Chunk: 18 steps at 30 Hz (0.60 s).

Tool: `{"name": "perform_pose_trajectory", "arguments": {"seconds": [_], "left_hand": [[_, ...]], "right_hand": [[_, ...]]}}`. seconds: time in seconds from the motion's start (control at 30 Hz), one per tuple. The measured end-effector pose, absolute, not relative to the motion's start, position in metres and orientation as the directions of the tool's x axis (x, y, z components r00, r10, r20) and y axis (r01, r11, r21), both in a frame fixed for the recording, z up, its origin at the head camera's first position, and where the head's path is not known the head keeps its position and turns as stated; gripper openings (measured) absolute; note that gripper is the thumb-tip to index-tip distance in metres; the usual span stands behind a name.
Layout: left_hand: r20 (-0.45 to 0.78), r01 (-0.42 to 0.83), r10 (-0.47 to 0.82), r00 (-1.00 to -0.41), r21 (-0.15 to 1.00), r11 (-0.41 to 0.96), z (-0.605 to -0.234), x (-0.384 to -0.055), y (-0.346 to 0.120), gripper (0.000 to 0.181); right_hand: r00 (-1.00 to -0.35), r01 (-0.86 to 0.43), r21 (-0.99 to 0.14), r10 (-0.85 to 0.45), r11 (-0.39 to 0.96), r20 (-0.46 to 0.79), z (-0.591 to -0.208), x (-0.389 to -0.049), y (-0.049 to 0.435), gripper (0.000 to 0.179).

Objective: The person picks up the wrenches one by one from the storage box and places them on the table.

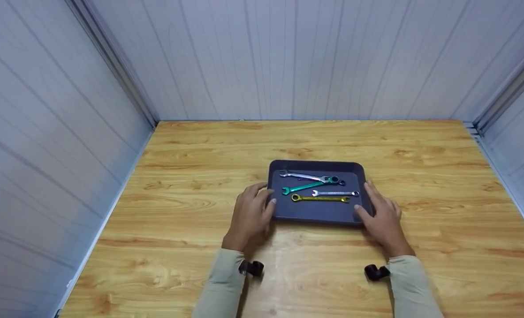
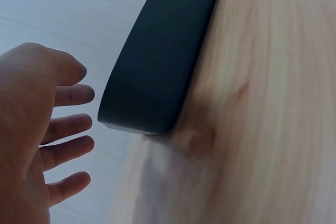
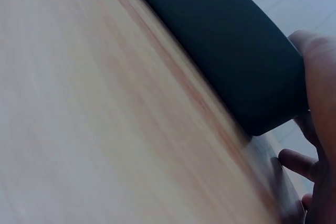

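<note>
A dark grey rectangular tray point(image 1: 315, 215) lies on the wooden table with several wrenches in it. A silver wrench point(image 1: 304, 176) crosses a green wrench point(image 1: 308, 187), with a darker one partly hidden beneath them. A small silver wrench point(image 1: 335, 193) lies just above a yellow wrench point(image 1: 321, 198). At the tray's left side is my left hand point(image 1: 249, 212); the left wrist view shows its spread fingers point(image 2: 71, 124) apart from the tray wall. My right hand point(image 1: 383, 216) grips the right side, thumb over the rim and fingers along the outer wall.
The wooden table point(image 1: 191, 176) meets a white panelled wall point(image 1: 271, 62) at the back. More panels stand on the left point(image 1: 45, 132) and right. Each wrist wears a small black camera, the left camera point(image 1: 255, 268) and the right camera point(image 1: 372, 272).
</note>
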State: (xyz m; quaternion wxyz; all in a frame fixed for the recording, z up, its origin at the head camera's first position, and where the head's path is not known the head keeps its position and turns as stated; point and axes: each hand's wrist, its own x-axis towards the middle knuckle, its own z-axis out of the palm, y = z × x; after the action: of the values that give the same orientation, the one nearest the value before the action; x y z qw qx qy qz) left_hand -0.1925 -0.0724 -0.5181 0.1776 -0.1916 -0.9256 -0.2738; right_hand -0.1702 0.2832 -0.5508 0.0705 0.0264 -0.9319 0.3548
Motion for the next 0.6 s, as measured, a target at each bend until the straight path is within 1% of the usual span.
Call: {"name": "perform_pose_trajectory", "arguments": {"seconds": [0.17, 0.6], "left_hand": [[0.424, 0.45, 0.265, -0.866, 0.429, 0.783, -0.514, -0.195, -0.069, 0.026], [0.444, 0.494, 0.308, -0.841, 0.403, 0.77, -0.514, -0.202, -0.057, 0.021]], "right_hand": [[-0.987, -0.117, -0.671, -0.01, 0.732, 0.161, -0.55, -0.17, 0.285, 0.068], [-0.985, -0.148, -0.688, -0.041, 0.71, 0.17, -0.551, -0.172, 0.285, 0.057]]}}
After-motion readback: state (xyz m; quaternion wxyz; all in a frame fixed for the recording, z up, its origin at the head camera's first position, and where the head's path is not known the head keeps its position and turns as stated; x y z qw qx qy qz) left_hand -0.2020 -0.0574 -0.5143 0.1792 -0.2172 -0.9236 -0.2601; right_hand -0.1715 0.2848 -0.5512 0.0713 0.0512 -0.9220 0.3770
